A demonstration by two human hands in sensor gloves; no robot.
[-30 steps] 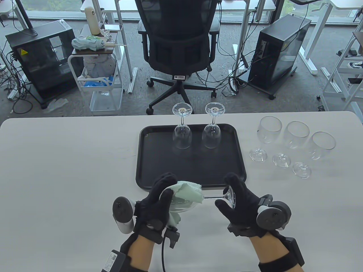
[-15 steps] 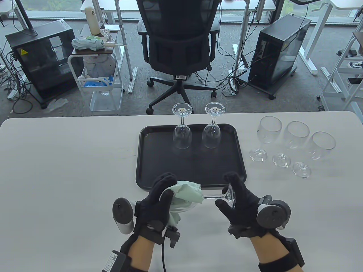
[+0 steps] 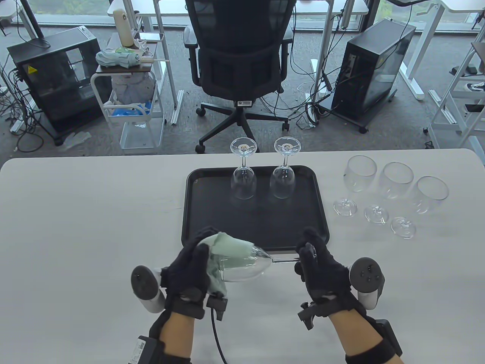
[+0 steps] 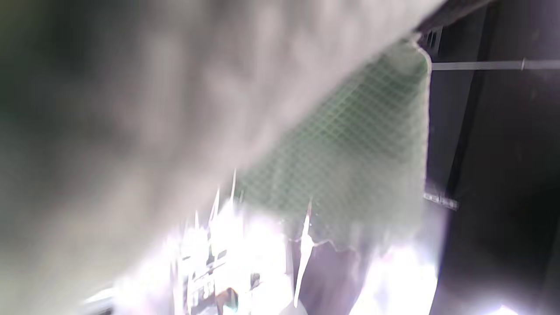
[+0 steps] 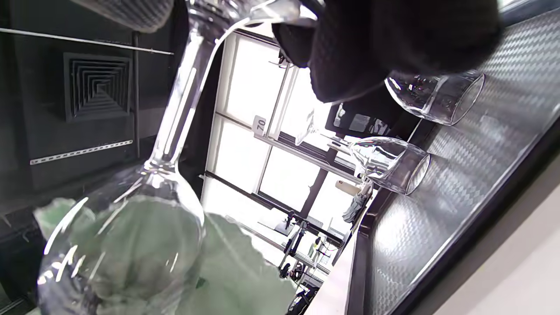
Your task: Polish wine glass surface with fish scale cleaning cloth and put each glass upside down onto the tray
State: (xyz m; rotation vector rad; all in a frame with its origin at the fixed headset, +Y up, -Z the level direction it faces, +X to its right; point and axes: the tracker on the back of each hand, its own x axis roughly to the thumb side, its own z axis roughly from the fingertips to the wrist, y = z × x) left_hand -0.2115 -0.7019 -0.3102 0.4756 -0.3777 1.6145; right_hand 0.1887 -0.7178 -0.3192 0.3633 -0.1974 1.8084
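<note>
I hold a clear wine glass (image 3: 248, 263) on its side above the table's near edge, in front of the black tray (image 3: 212, 223). My left hand (image 3: 199, 261) grips the pale green cloth (image 3: 227, 246) against the bowl's rim end. The cloth (image 5: 227, 271) also shows behind the bowl (image 5: 131, 232) in the right wrist view. My right hand (image 3: 312, 258) pinches the foot at the end of the stem (image 3: 284, 260). Two glasses (image 3: 243, 182) (image 3: 283, 180) stand upside down at the tray's far side. The left wrist view is filled by blurred cloth (image 4: 350, 144).
Three upright wine glasses (image 3: 360, 174) (image 3: 396, 180) (image 3: 430, 193) stand on the white table (image 3: 75, 212) to the right of the tray. A black office chair (image 3: 240, 57) is behind the table's far edge, with computer towers and a cart on the floor.
My left hand has slid left along the bowl toward its rim, dragging the cloth off the bowl's stem side. My right hand has turned at the foot, its tracker now pointing up.
</note>
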